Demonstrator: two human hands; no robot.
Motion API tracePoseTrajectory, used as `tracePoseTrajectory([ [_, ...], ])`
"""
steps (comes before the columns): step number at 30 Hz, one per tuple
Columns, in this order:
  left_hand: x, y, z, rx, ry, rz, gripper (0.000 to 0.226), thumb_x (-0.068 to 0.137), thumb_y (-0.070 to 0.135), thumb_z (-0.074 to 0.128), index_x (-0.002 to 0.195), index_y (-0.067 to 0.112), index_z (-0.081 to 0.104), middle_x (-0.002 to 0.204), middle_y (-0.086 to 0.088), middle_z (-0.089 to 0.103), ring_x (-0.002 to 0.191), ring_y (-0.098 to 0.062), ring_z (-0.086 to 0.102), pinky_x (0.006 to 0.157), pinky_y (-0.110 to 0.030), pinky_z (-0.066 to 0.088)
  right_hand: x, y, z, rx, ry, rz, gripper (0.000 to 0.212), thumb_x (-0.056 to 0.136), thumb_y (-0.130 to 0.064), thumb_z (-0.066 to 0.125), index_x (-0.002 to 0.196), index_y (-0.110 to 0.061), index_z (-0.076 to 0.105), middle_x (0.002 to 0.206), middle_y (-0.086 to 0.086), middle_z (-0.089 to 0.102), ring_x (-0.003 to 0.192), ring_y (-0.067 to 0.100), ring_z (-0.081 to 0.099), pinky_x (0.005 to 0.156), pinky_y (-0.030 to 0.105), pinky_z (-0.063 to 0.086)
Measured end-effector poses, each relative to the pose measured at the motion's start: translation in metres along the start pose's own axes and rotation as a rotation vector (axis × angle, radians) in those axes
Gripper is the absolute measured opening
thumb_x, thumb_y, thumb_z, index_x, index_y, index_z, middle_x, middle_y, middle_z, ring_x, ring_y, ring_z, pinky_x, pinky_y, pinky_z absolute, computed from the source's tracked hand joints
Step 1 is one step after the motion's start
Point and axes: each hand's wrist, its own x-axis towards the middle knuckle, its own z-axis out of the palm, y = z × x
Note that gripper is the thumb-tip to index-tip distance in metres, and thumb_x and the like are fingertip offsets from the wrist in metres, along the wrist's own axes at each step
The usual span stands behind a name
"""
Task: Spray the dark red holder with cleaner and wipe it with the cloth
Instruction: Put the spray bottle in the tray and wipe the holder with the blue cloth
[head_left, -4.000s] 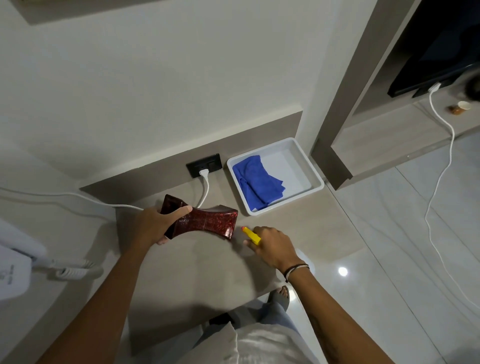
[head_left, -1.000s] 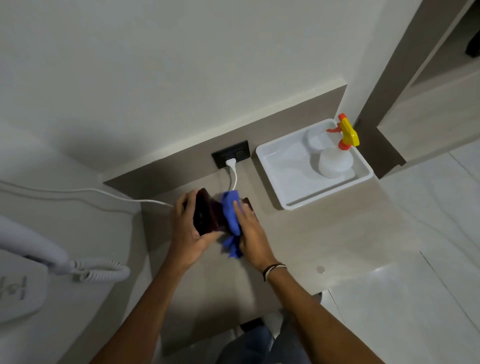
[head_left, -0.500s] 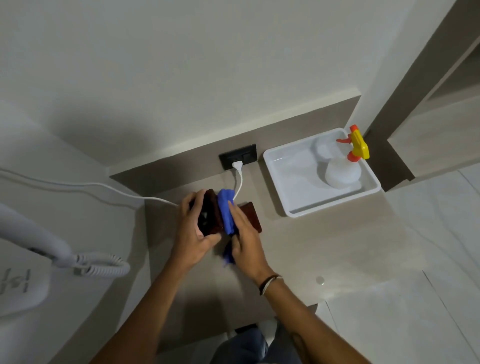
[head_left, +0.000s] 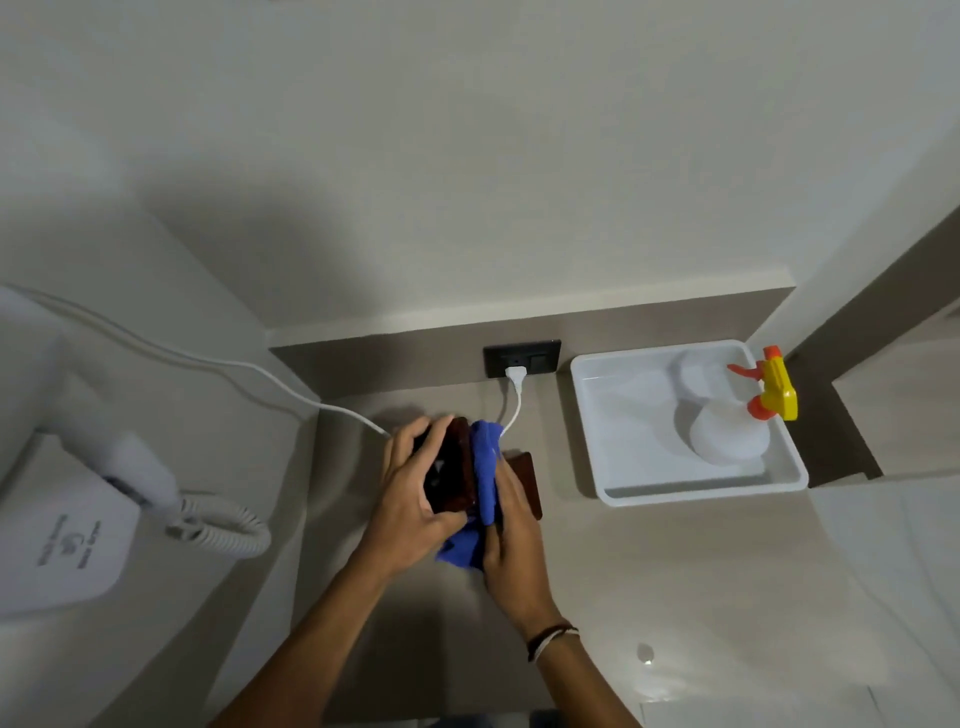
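Left hand (head_left: 415, 488) wrapped around the left end of the dark red holder (head_left: 454, 470), fingers over the far edge and thumb at the near edge, probably to keep it from sliding during the rubbing. Right hand (head_left: 511, 525) just beside it, closed on the blue cloth (head_left: 485, 467) and pressing it against the middle of the holder; loose tail of cloth hanging out at the near side, between both wrists. Only the dark left part and a brown right end (head_left: 527, 480) of the holder visible, the rest covered by cloth and fingers. Holder placed on the beige counter (head_left: 649, 571), near the black wall socket (head_left: 522, 357), close in front of the body, likely for easy reach with both hands.

Further right, white tray (head_left: 696, 493) against the far wall, well apart from the hands. Spray bottle (head_left: 730, 431) with yellow and orange trigger standing upright inside the tray at its right side, set away probably because the spraying part is finished and both hands are needed for wiping. Cannot tell if the holder surface is wet. At far left, white wall-mounted unit (head_left: 62, 535) with coiled cord, not touched.
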Motion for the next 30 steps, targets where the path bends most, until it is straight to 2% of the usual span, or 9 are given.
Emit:
tracePoseTrajectory([
  [5,0.0,0.003,0.002,-0.001,0.015,0.003,0.107,0.061,0.022,0.078,0.16,0.028,0.04,0.148,0.018,0.028,0.145,-0.014,0.032,0.12,-0.024,0.034,0.008,0.016,-0.012,-0.129,0.055,0.098,0.078,0.093,0.027,0.044,0.163,-0.007,0.038,0.169,0.015,0.042,0.156,0.032,0.045,0.13,0.05,0.038],
  [9,-0.003,-0.003,0.002,-0.048,0.025,-0.057,0.109,0.059,0.019,0.078,0.161,0.025,0.04,0.153,0.008,0.03,0.147,-0.013,0.033,0.115,-0.008,0.029,0.0,0.007,0.012,0.044,-0.038,-0.078,0.066,0.106,0.002,0.051,0.168,-0.012,0.032,0.172,0.002,0.04,0.157,0.013,0.043,0.128,0.028,0.039],
  [12,-0.007,-0.001,-0.002,-0.076,0.058,-0.059,0.108,0.056,0.025,0.075,0.159,0.022,0.044,0.151,0.002,0.034,0.144,-0.011,0.034,0.119,-0.016,0.033,0.002,0.029,-0.013,-0.169,-0.023,0.046,0.076,0.102,0.012,0.056,0.168,-0.013,0.028,0.176,0.005,0.024,0.157,-0.012,0.028,0.127,0.011,0.03],
  [14,-0.006,0.001,-0.002,-0.087,0.063,-0.07,0.108,0.056,0.019,0.076,0.159,0.023,0.045,0.151,0.002,0.034,0.144,-0.011,0.035,0.122,-0.026,0.036,0.008,0.042,-0.033,-0.206,0.046,0.177,0.074,0.101,0.018,0.048,0.165,-0.015,0.033,0.171,0.006,0.034,0.152,0.005,0.043,0.124,0.011,0.033],
  [16,-0.005,0.002,-0.003,-0.16,0.083,-0.106,0.107,0.057,0.019,0.077,0.159,0.025,0.045,0.149,0.002,0.037,0.143,-0.012,0.039,0.121,-0.027,0.04,0.014,0.049,-0.046,-0.123,0.124,0.286,0.069,0.1,0.018,0.043,0.163,-0.012,0.043,0.163,0.012,0.05,0.146,0.026,0.053,0.128,0.034,0.041],
  [18,-0.005,0.001,-0.005,-0.246,0.14,-0.15,0.104,0.058,0.021,0.079,0.157,0.025,0.047,0.147,0.001,0.041,0.139,-0.013,0.047,0.117,-0.029,0.046,0.015,0.054,-0.055,0.014,0.165,0.377,0.068,0.098,0.019,0.04,0.158,-0.013,0.048,0.151,0.016,0.061,0.134,0.027,0.064,0.119,0.046,0.051],
  [21,-0.005,0.0,-0.005,-0.319,0.222,-0.31,0.104,0.062,0.02,0.08,0.159,0.032,0.043,0.15,-0.004,0.044,0.138,-0.02,0.051,0.117,-0.045,0.047,0.012,0.057,-0.063,0.172,0.179,0.505,0.063,0.098,0.019,0.036,0.149,-0.012,0.056,0.131,0.022,0.071,0.096,0.008,0.077,0.084,0.026,0.066],
  [27,-0.004,-0.001,-0.017,-0.131,0.026,-0.336,0.114,0.067,0.089,0.069,0.164,0.053,0.018,0.168,0.001,0.032,0.152,-0.016,0.036,0.12,-0.039,0.036,0.027,0.05,-0.058,0.241,0.212,0.549,0.062,0.098,0.015,0.037,0.145,-0.02,0.059,0.119,0.007,0.074,0.087,0.003,0.076,0.078,0.021,0.065],
  [30,-0.006,-0.012,-0.031,0.036,-0.154,-0.255,0.143,0.052,0.085,0.084,0.165,0.053,0.003,0.176,0.016,0.004,0.156,-0.005,0.014,0.125,-0.038,0.027,0.035,0.046,-0.059,0.198,0.21,0.527,0.064,0.099,0.014,0.037,0.151,-0.018,0.055,0.126,0.011,0.072,0.099,0.014,0.073,0.088,0.025,0.062],
])
